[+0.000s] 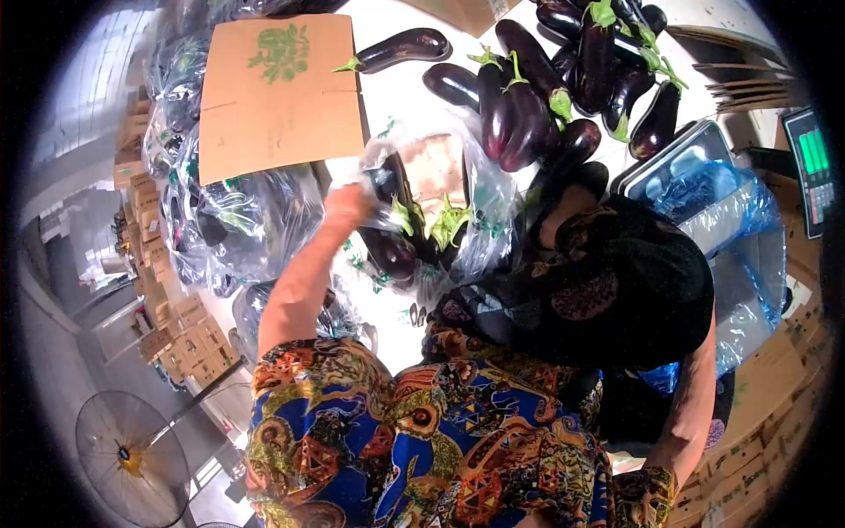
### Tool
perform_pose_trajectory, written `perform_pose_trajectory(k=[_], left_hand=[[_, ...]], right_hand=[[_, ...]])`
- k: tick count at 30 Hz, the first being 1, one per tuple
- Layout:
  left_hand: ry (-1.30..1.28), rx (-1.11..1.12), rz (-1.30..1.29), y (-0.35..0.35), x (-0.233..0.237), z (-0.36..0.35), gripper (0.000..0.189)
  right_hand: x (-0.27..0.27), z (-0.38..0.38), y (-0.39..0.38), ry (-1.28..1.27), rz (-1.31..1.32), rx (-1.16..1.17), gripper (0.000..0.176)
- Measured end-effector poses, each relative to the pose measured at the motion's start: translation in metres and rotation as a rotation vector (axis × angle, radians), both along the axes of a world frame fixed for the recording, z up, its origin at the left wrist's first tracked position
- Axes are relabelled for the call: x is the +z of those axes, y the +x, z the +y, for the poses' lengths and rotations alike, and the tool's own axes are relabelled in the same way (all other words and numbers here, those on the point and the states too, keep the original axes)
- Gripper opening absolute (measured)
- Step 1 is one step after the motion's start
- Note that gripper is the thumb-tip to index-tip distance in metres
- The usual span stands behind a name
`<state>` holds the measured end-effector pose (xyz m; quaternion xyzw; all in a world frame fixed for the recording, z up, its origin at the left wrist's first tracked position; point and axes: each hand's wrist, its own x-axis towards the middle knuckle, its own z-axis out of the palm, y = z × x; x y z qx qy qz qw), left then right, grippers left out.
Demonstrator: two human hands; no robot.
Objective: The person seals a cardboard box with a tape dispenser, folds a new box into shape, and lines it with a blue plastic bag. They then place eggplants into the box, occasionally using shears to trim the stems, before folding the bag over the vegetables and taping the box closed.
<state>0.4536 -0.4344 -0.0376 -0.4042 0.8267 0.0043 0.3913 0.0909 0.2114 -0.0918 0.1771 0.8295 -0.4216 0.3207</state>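
My left hand [349, 204], blurred by motion, closes on the left rim of a clear plastic bag [493, 207]. The bag gapes open, and a brownish cardboard-like surface [437, 172] shows in its middle. Inside it are dark purple eggplants [390, 253] with green stems turned toward me. My right forearm [694, 400] runs up along the right side, and black patterned cloth [607, 282] covers the hand completely. Just beyond the bag, loose eggplants [526, 123] lie on the white table [396, 97], close to the cloth.
A cardboard sheet [282, 97] rests over filled plastic bags [246, 220] on the left. More eggplants [598, 62] are heaped at the back right. Blue plastic film [717, 202] and a scale display [810, 158] stand right. A fan [129, 458] is at lower left, near stacked boxes [194, 339].
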Motion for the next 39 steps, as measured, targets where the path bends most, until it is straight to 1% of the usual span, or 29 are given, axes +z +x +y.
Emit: perform_pose_trajectory(k=[1, 3, 4, 6, 8, 10, 11, 12, 14, 16, 17, 18, 20, 21, 22, 24, 25, 26, 27, 28, 29, 30, 32, 33, 34, 36, 37, 38, 39], left_hand=[[-0.007, 0.011, -0.036, 0.022, -0.004, -0.033, 0.04], [-0.224, 0.188, -0.098, 0.06, -0.005, -0.081, 0.036], [-0.092, 0.254, -0.136, 0.042, 0.025, -0.076, 0.04], [0.269, -0.837, -0.08, 0.091, -0.034, -0.131, 0.051], [0.417, 0.669, 0.347, 0.013, 0.009, -0.05, 0.068], [0.226, 0.404, 0.552, 0.028, -0.066, -0.04, 0.089], [0.205, 0.414, 0.516, 0.022, -0.085, -0.029, 0.098], [0.182, 0.42, 0.479, 0.007, -0.09, -0.013, 0.108], [-0.139, 0.453, 0.291, -0.019, -0.087, 0.031, 0.118], [-0.152, 0.528, 0.304, -0.027, -0.078, 0.034, 0.115], [-0.02, 0.546, 0.377, -0.023, -0.073, 0.027, 0.111], [0.108, 0.562, 0.447, -0.017, -0.067, 0.017, 0.107], [0.461, 0.902, 0.835, 0.002, -0.063, 0.014, 0.097], [0.634, 0.97, 0.852, 0.006, -0.045, 0.014, 0.094], [0.812, 1.031, 0.87, 0.001, -0.019, 0.017, 0.091], [0.994, 1.308, 0.961, -0.003, 0.023, 0.031, 0.082], [1.191, 1.337, 0.988, -0.005, 0.039, 0.034, 0.077], [1.066, 1.409, 1.105, 0.003, 0.037, 0.038, 0.068], [1.266, 1.386, 1.116, 0.0, 0.046, 0.039, 0.064], [1.472, 1.347, 1.117, -0.006, 0.057, 0.038, 0.059], [1.524, 1.307, 1.128, -0.011, 0.063, 0.04, 0.054], [1.512, 1.302, 1.219, -0.021, 0.068, 0.049, 0.055], [1.442, 1.249, 1.269, -0.046, 0.083, 0.067, 0.077], [1.494, 1.126, 1.269, -0.062, 0.094, 0.074, 0.086], [1.67, 1.171, 1.186, -0.074, 0.103, 0.079, 0.094], [1.806, 1.026, 1.164, -0.106, 0.122, 0.096, 0.098], [1.758, 1.026, 1.183, -0.118, 0.133, 0.104, 0.102], [1.718, 1.066, 1.195, -0.125, 0.134, 0.107, 0.102], [1.754, 1.014, 1.143, -0.135, 0.141, 0.108, 0.105]], right_hand=[[-0.002, 0.005, 0.0, 0.026, 0.021, 0.033, 0.052], [-0.009, 0.011, 0.0, 0.073, 0.051, 0.107, 0.052], [-0.013, 0.014, 0.0, 0.091, 0.064, 0.142, 0.052], [-0.02, 0.019, 0.0, 0.127, 0.087, 0.208, 0.052], [-0.027, 0.023, -0.002, 0.152, 0.119, 0.261, 0.052], [-0.033, 0.03, -0.001, 0.181, 0.143, 0.316, 0.052], [-0.037, 0.033, -0.002, 0.187, 0.159, 0.345, 0.052], [-0.043, 0.037, -0.004, 0.191, 0.173, 0.373, 0.052], [-0.057, 0.049, -0.005, 0.19, 0.224, 0.431, 0.052], [-0.075, 0.063, -0.006, 0.187, 0.274, 0.492, 0.052], [-0.084, 0.065, -0.005, 0.189, 0.289, 0.511, 0.052], [-0.074, 0.056, -0.003, 0.218, 0.237, 0.496, 0.052], [-0.042, 0.024, 0.005, 0.276, 0.127, 0.474, 0.05], [-0.025, 0.007, 0.011, 0.217, 0.174, 0.405, 0.046], [-0.025, 0.007, 0.008, 0.228, 0.148, 0.411, 0.046], [-0.026, 0.006, 0.005, 0.246, 0.096, 0.424, 0.045], [-0.021, 0.0, 0.006, 0.256, 0.135, 0.42, 0.045], [-0.014, -0.006, 0.008, 0.268, 0.176, 0.419, 0.044], [-0.003, -0.013, 0.008, 0.281, 0.219, 0.415, 0.043], [0.01, -0.018, 0.008, 0.299, 0.212, 0.475, 0.044], [0.024, -0.023, 0.009, 0.319, 0.205, 0.531, 0.045], [0.036, -0.028, 0.009, 0.331, 0.192, 0.563, 0.046], [0.058, -0.038, 0.009, 0.348, 0.159, 0.604, 0.048], [0.071, -0.044, 0.008, 0.353, 0.143, 0.608, 0.049], [0.09, -0.053, 0.01, 0.367, 0.165, 0.62, 0.05], [0.133, -0.079, 0.017, 0.396, 0.205, 0.649, 0.052], [0.144, -0.081, 0.019, 0.418, 0.245, 0.663, 0.049], [0.158, -0.084, 0.022, 0.37, 0.264, 0.644, 0.048], [0.172, -0.086, 0.024, 0.324, 0.283, 0.625, 0.047]])
